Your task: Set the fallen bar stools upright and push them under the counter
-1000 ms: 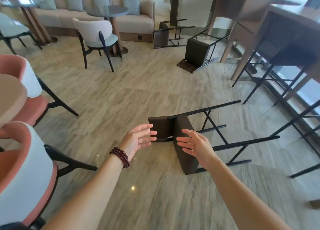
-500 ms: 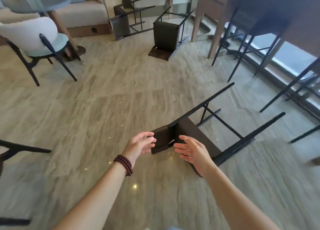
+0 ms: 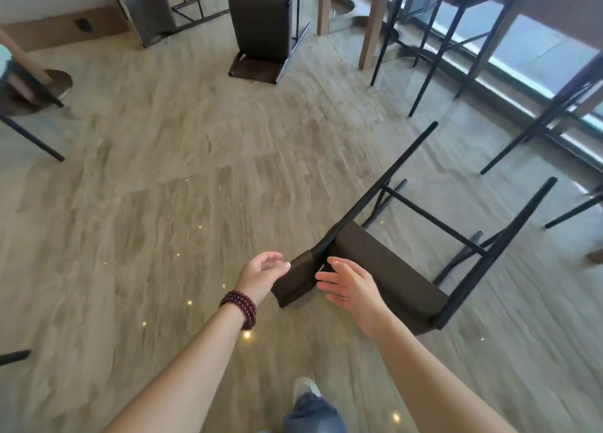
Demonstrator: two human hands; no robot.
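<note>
bar stool (image 3: pixel 388 269) lies on its side; left hand (image 3: pixel 262 274) and right hand (image 3: pixel 350 285) grip wide, holding nothing.

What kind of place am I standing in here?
Probably a café or hotel lounge: dark bar stools lie tipped on a polished floor, a tall wooden counter runs along the window, and a round pedestal table base stands nearby.

Glossy wood-grain floor (image 3: pixel 195 158); bright window (image 3: pixel 535 50) at right.
</note>
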